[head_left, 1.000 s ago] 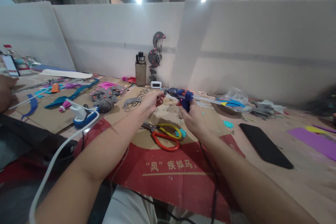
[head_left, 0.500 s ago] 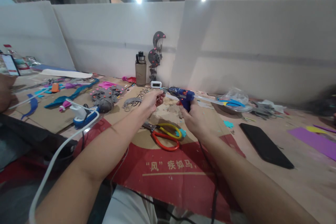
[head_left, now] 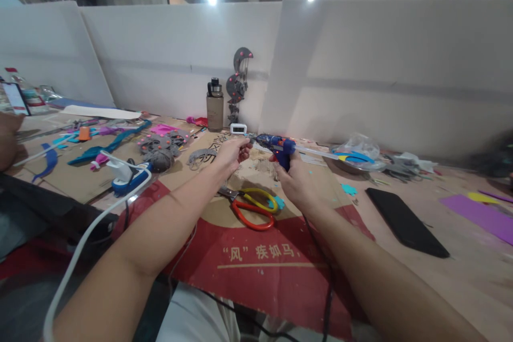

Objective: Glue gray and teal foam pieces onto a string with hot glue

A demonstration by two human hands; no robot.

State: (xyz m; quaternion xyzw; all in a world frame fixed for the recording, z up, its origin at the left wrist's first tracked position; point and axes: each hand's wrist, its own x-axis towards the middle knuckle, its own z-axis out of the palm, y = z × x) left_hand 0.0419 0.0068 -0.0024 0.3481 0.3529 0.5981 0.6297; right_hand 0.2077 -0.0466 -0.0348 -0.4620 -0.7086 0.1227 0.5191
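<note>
Glue gun (head_left: 284, 147) stays clasped in right hand (head_left: 297, 177), left hand (head_left: 232, 154) still curled, its hold unclear.

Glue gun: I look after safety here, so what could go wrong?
The left hand is close to the front of the glue gun; if that is hot, a burn is possible. The dark cord crossing the cardboard might snag. The scissors lying there too could get knocked.

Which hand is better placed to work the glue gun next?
Probably the right hand: it grips the blue glue gun by its handle, while the left hand is out by the front end.
</note>
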